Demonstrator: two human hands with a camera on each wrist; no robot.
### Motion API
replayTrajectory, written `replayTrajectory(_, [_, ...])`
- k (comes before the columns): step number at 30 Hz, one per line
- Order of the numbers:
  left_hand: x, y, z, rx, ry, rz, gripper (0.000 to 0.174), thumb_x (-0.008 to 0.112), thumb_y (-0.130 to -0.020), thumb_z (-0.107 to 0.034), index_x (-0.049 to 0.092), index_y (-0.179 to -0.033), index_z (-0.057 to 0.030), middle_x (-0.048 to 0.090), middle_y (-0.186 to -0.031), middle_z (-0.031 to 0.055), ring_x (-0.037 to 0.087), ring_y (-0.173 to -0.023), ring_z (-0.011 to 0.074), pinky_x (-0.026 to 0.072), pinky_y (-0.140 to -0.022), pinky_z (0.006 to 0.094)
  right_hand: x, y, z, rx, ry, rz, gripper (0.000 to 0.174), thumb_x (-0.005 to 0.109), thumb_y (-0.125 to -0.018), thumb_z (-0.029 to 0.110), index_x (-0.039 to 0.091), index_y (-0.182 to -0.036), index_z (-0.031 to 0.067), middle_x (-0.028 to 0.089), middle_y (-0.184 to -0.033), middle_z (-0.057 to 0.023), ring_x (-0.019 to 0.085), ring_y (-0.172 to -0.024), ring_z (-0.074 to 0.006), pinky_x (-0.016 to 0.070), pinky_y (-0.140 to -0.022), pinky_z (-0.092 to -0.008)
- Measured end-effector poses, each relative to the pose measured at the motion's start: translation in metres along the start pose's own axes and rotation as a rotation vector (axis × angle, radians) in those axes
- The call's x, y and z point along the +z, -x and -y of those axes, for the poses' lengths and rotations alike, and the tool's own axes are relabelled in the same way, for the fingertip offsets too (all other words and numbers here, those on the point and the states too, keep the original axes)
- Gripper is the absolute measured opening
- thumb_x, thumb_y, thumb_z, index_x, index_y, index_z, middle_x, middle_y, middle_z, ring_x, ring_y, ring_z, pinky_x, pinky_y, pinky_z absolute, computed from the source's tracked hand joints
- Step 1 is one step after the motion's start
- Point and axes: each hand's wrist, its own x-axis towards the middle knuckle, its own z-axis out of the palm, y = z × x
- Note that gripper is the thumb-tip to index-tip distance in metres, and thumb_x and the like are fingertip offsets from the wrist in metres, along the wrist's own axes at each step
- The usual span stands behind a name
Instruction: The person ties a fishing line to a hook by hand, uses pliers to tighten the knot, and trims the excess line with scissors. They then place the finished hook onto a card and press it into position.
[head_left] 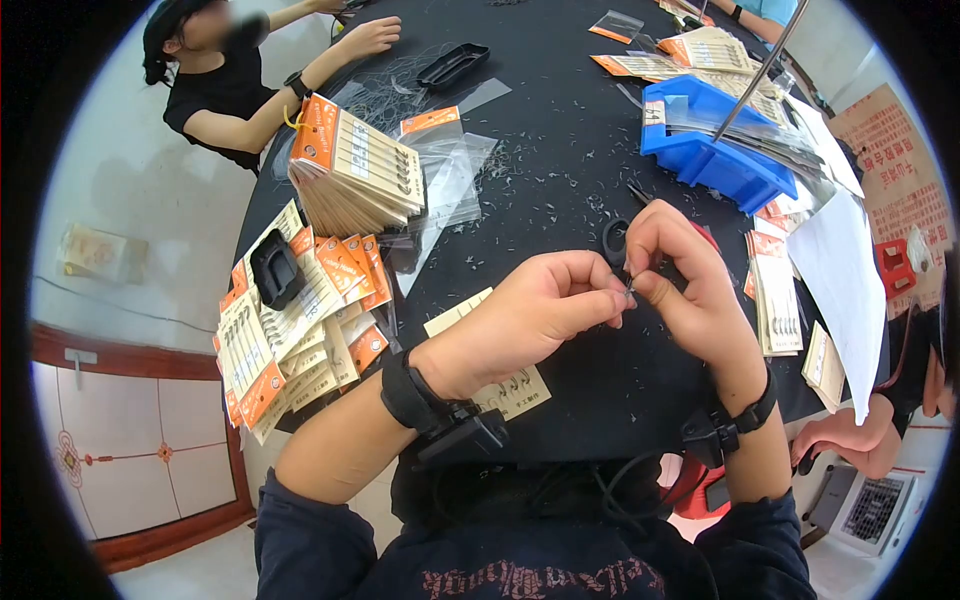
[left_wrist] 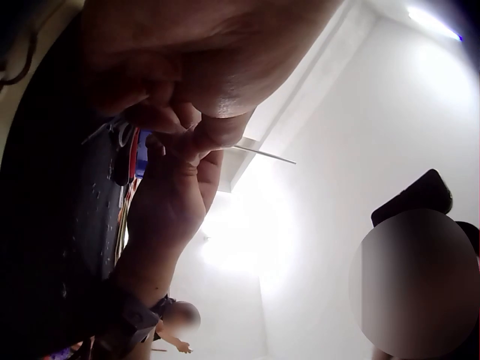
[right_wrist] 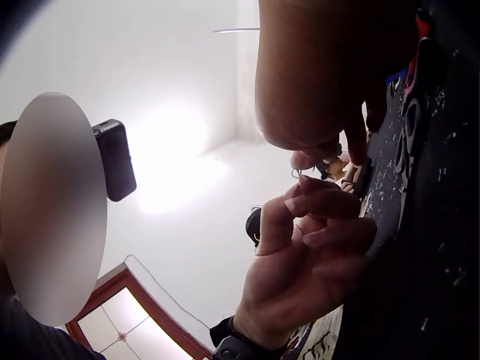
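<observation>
My left hand (head_left: 535, 315) and right hand (head_left: 685, 290) meet at the fingertips above the black table. Between them is a tiny, thin curved hook (right_wrist: 297, 173), pinched by thumb and fingers of both hands; its far parts are hidden. In the left wrist view the right hand (left_wrist: 169, 199) faces the nearer left hand (left_wrist: 202, 60). Seen from the right wrist, the left hand (right_wrist: 300, 262) has its fingers bent below the right hand (right_wrist: 330, 82). A cream card (head_left: 518, 392) with several hooks lies partly under the left forearm.
Black-handled scissors (head_left: 614, 238) lie just beyond the hands. Stacked hook cards (head_left: 350, 170) and a pile with a black tray (head_left: 276, 268) stand left. A blue bin (head_left: 715, 165) with a metal rod stands right, near more cards (head_left: 772, 300). Another person sits at the far left.
</observation>
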Motion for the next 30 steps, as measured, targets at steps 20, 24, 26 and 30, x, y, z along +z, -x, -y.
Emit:
replayTrajectory(20, [-0.001, 0.000, -0.002, -0.053, -0.012, -0.004, 0.012, 0.066, -0.093, -0.020, 0.061, -0.093, -0.0095, 0.060, -0.085, -0.0036, 0.042, -0.065, -0.0001, 0.0318, -0.056, 0.0155, 0.000, 0.002, -0.006, 0.060, -0.156, -0.007, 0.008, 0.065, -0.082, 0.000, 0.057, -0.081, 0.0016, 0.056, -0.085, -0.0041, 0.054, -0.078, -0.0137, 0.0424, -0.069, -0.0270])
replayTrajectory(24, [-0.001, 0.000, -0.001, -0.038, 0.027, -0.002, 0.009, 0.064, -0.094, -0.017, 0.060, -0.092, -0.0094, 0.059, -0.087, -0.0033, 0.042, -0.066, -0.0003, 0.0317, -0.056, 0.0152, -0.003, 0.003, -0.007, 0.167, -0.320, 0.025, 0.008, 0.067, -0.087, 0.005, 0.060, -0.084, 0.0018, 0.057, -0.090, -0.0022, 0.055, -0.081, -0.0103, 0.0438, -0.071, -0.0242])
replayTrajectory(26, [-0.001, 0.000, -0.001, -0.031, 0.029, -0.008, 0.008, 0.063, -0.094, -0.016, 0.060, -0.092, -0.0093, 0.059, -0.088, -0.0032, 0.042, -0.067, -0.0003, 0.0317, -0.057, 0.0151, -0.006, 0.003, -0.010, 0.136, -0.330, 0.037, 0.007, 0.068, -0.087, 0.006, 0.063, -0.089, 0.0017, 0.058, -0.091, -0.0020, 0.056, -0.082, -0.0096, 0.0451, -0.071, -0.0239])
replayTrajectory(30, [-0.002, 0.001, -0.002, -0.016, 0.040, 0.004, 0.008, 0.063, -0.094, -0.016, 0.060, -0.091, -0.0094, 0.058, -0.086, -0.0035, 0.042, -0.066, -0.0003, 0.0322, -0.057, 0.0153, -0.006, 0.003, -0.007, 0.094, -0.316, -0.025, 0.015, 0.073, -0.082, 0.005, 0.067, -0.095, 0.0029, 0.060, -0.093, -0.0023, 0.058, -0.082, -0.0101, 0.0472, -0.070, -0.0246])
